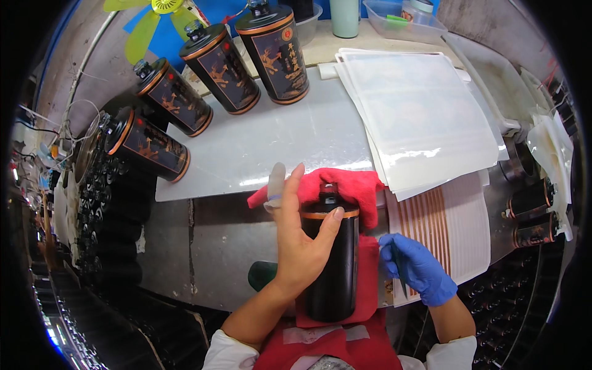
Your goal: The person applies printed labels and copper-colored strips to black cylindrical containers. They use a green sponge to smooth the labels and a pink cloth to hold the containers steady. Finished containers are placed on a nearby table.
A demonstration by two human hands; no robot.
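A plain black bottle (333, 265) with an orange band near its shoulder leans toward me on a red cloth (368, 265). My bare left hand (302, 246) grips its upper part, the thumb on the shoulder and the fingers along the left side; one finger wears a pale translucent cot. To the right, my right hand (422, 268), in a blue glove, is closed on slim dark green tweezers (401, 262) that point downward. Beside that hand lies a backing sheet (459, 228) with rows of thin orange strips.
Several decorated black bottles (274, 58) stand along the back left of a grey board (314, 129). A stack of glossy white sheets (431, 117) covers the back right. A green fan (163, 7) and plastic tubs (407, 21) are behind. More bottles fill racks at both sides.
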